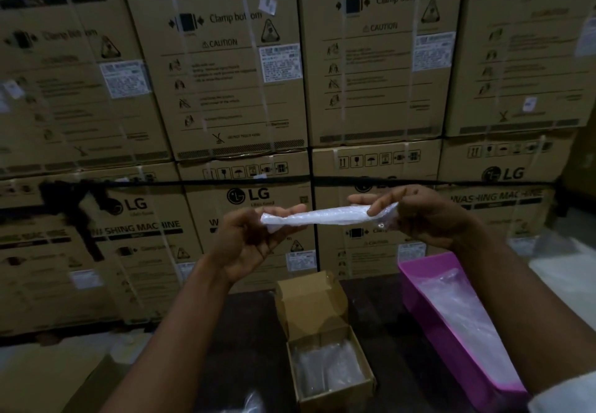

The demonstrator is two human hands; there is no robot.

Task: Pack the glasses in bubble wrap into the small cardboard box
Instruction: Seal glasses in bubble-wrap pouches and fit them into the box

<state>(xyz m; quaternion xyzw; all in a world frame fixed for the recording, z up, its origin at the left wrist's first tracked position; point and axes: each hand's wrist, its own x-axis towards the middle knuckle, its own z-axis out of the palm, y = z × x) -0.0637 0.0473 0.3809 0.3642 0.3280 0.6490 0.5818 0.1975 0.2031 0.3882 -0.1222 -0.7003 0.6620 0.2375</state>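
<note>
I see both hands raised above the dark desk, stretching a bubble-wrapped bundle level between them. My left hand pinches its left end and my right hand grips the right end. Below them the small cardboard box sits open with clear wrap inside, and a pink tray stands to its right. Washing machine cartons fill the background.
</note>
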